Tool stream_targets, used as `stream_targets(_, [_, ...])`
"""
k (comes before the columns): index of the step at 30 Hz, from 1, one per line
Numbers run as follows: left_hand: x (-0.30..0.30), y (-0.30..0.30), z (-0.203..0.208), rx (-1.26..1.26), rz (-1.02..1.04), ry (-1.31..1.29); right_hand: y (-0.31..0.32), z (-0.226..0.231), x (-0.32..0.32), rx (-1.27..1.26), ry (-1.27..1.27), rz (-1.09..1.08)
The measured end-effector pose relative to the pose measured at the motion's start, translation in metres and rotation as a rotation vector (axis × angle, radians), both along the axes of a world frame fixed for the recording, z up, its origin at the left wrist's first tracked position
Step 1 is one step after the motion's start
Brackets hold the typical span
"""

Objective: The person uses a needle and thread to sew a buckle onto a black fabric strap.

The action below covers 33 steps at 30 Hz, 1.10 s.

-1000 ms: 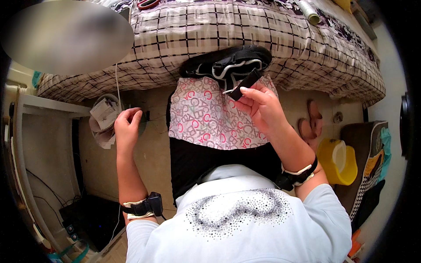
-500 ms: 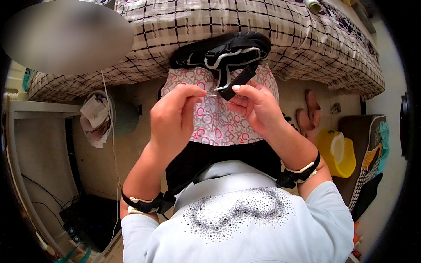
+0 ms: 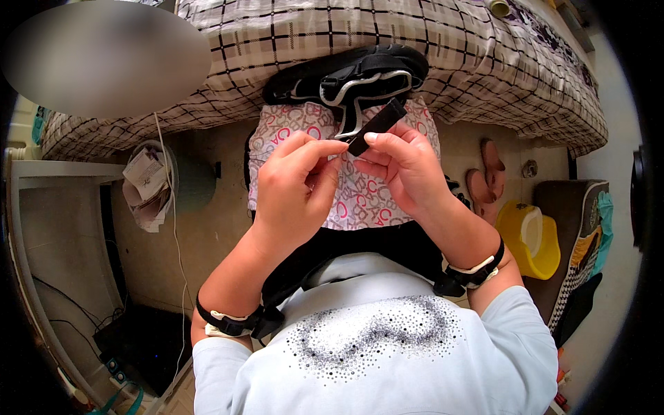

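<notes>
Just above frame centre, I see right hand pinching black strap; left hand alongside, grip I can't tell.

Pink and grey letters on cloth

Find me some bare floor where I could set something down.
Bare floor shows between the paper-filled bin, white frame and your left forearm, though a white cable crosses it. It's crowded rightward, with pink slippers and a yellow tub, and over the patterned cloth, where your left hand, right hand, black strap and black shoe gather.
</notes>
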<state>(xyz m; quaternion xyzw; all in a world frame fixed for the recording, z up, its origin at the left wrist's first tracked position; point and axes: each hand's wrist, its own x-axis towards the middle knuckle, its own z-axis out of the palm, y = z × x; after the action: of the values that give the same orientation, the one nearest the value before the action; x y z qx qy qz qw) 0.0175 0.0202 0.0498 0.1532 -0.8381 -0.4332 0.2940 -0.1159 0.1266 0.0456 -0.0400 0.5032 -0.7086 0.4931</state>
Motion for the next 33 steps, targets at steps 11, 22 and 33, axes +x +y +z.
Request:
stream_targets(11, [0.0004, -0.0002, 0.0043, 0.012, 0.015, -0.029, 0.0001, -0.0029, -0.0012, -0.025, 0.015, 0.008])
stream_targets(22, [0.0003, -0.0016, 0.0029, 0.03, 0.025, -0.026, -0.0004, -0.0022, -0.0005, -0.038, 0.058, 0.014])
stream_targets(33, [0.0005, -0.0012, 0.0051, 0.065, 0.048, -0.054, 0.0002, -0.0054, 0.0031, -0.149, 0.236, -0.013])
